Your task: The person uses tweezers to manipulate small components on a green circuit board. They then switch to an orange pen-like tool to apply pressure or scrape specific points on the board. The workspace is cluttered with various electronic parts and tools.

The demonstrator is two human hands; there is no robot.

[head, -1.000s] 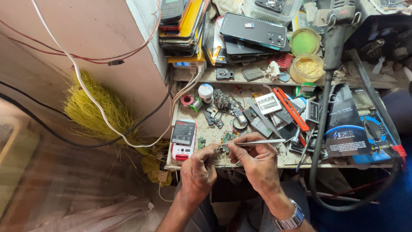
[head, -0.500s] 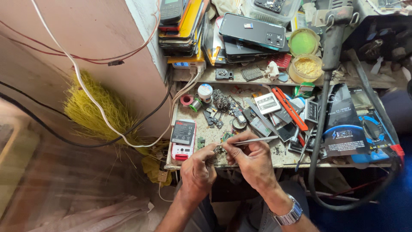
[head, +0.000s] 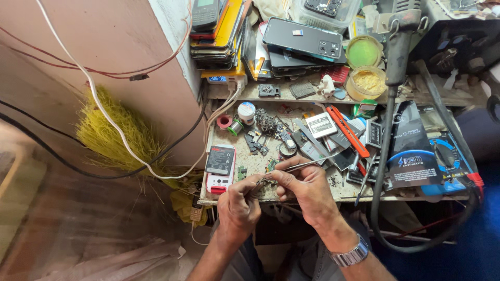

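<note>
stacked phones [head: 304, 39], solder spool [head: 246, 111], yellow broom [head: 117, 132], green tub [head: 363, 52].

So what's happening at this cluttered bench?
A person sits at a crowded repair bench and works on a tiny part held close to its front edge. The left hand pinches the small piece, too small to identify, while the right hand holds metal tweezers with the tips at it. A phone battery lies just left of the hands; stacked phones sit on the shelf above.
</note>
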